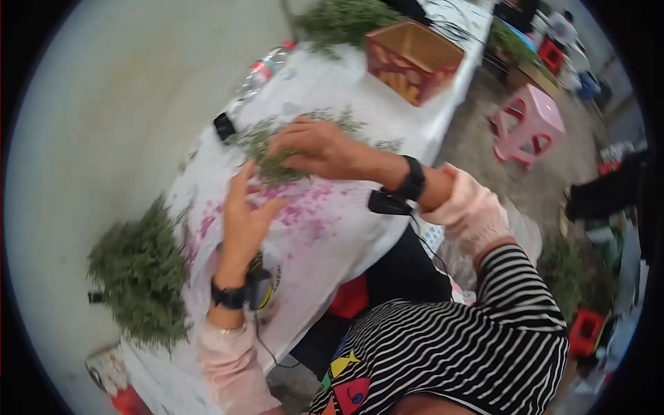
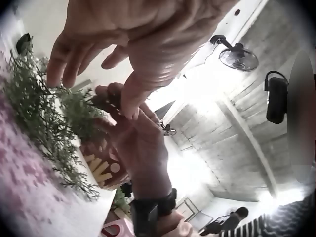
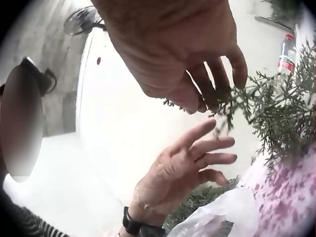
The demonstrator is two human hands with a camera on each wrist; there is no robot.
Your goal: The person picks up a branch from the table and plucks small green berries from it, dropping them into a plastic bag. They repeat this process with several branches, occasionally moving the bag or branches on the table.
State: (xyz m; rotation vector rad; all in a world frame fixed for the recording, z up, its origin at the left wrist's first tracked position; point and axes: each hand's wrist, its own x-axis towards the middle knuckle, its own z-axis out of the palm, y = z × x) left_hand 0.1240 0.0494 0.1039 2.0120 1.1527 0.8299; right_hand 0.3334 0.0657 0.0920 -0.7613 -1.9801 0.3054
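Green feathery sprigs [image 1: 270,149] lie on a white cloth scattered with pink bits. The right hand [image 1: 321,149] is over them; in the right wrist view its fingertips pinch a thin green sprig [image 3: 242,106]. Close by, the left hand [image 1: 245,214] is raised with fingers spread and nothing in them. In the left wrist view the left hand [image 2: 143,39] hangs above the greenery [image 2: 39,108], and the right hand [image 2: 136,143] is just beyond it.
A plastic bottle [image 1: 263,72] and a red box [image 1: 408,79] stand farther up the cloth. A big green bunch [image 1: 142,273] lies at the left edge. Clear plastic and a container [image 1: 270,277] sit by the left wrist. A pink stool [image 1: 529,124] stands on the floor.
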